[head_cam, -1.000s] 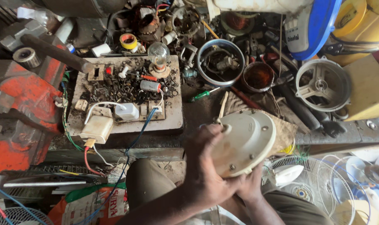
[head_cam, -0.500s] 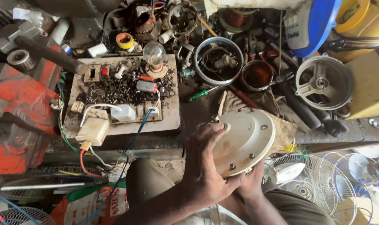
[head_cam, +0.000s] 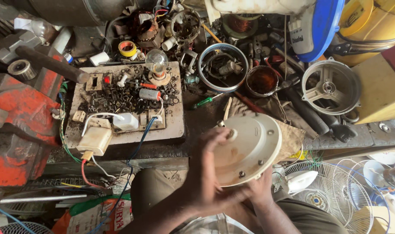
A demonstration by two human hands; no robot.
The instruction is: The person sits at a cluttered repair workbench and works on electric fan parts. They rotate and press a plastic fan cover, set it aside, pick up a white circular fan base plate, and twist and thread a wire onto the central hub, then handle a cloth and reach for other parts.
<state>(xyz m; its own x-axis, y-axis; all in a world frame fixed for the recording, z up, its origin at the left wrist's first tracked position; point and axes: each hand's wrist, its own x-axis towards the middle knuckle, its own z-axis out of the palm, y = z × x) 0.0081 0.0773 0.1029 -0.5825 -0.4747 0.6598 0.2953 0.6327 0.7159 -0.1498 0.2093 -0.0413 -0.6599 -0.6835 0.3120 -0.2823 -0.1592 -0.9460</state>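
We count one round cream motor cover point(head_cam: 249, 147), held tilted at the lower centre of the frame, with one short shaft stub near its middle and a few screws along its rim. Two hands are on it. Behind it, in the upper half, the cluttered surface point(head_cam: 206, 121) carries one board point(head_cam: 173, 125) strewn with small screws and washers, one clear bulb point(head_cam: 156, 60) standing at the board's top edge, one roll of yellow tape point(head_cam: 127, 48) to the upper left of the bulb, one green-handled screwdriver point(head_cam: 204, 102), one metal ring point(head_cam: 223, 67) holding loose parts, one small rusty bowl point(head_cam: 261, 80), and one grey spoked housing point(head_cam: 331, 88) at the upper right. One white wire fan guard point(head_cam: 336, 195) lies at the lower right, just beside the cover. One red vise point(head_cam: 15, 125) fills the left edge.

Our left hand point(head_cam: 212, 173) lies across the cover's face with fingers spread and bent, the fingertips touching the shaft stub, though motion blurs them. Our right hand point(head_cam: 260, 190) sits under the cover's lower rim, fingers curled against it, mostly hidden by the cover.
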